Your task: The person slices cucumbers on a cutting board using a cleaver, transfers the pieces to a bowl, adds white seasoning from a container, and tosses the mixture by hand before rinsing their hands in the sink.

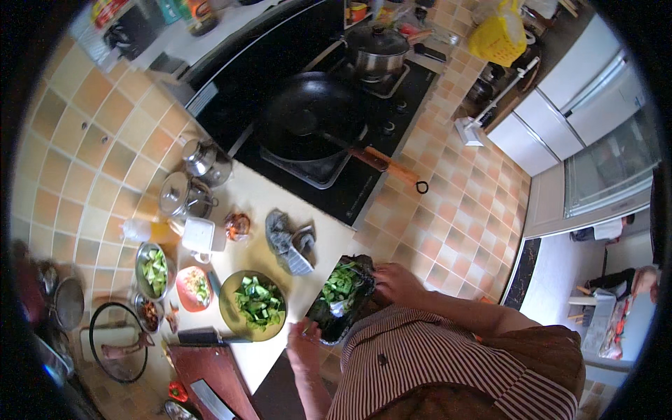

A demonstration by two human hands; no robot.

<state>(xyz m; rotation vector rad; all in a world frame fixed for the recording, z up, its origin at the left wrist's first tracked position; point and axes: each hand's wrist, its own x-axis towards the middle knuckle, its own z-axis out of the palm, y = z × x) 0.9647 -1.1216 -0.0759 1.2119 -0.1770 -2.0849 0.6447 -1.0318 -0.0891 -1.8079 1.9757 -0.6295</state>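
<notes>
A dark, black-lined container (344,317) with green leafy scraps (338,286) and a small white piece inside stands between the counter edge and my striped apron (420,357). My right hand (391,282) grips its far rim. Close against its left edge is my left hand (303,338), fingers curled; whether they hold the rim is hard to see. On the counter beside my left hand, a yellowish-green plate (228,302) bears chopped green vegetable pieces (257,302). A crumpled grey cloth (291,244) lies farther up the counter.
A black wok (310,100) with its handle (386,163) jutting past the stove edge, and a lidded pot (375,50), sit on the stove. A cleaver (212,399) rests on the brown cutting board (210,367). Bowls of cut vegetables (153,270) and a red dish (181,289) stand by the wall.
</notes>
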